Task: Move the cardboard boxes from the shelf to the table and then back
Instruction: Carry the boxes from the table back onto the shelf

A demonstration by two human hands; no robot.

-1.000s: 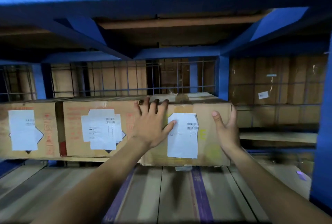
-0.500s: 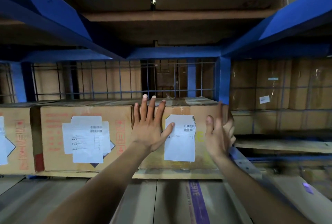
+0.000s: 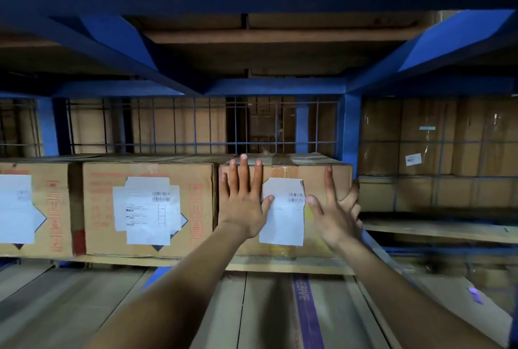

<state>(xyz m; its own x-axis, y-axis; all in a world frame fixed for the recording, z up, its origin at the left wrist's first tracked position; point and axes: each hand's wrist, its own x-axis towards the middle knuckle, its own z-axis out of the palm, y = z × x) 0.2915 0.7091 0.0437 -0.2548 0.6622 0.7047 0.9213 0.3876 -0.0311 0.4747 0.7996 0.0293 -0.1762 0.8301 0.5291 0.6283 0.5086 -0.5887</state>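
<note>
Cardboard box [image 3: 314,180] upright, labelled end outward, hands [image 3: 244,208] flat on it

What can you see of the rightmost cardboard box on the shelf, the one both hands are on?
The rightmost box is brown corrugated cardboard, upright on the wooden shelf board, last in a row and close beside its neighbour box. A white barcode label sits on its front; tape runs across the top flaps. The left hand lies flat on the front, fingertips at the top edge. The right hand covers the right front corner, fingers wrapping round the side.
</note>
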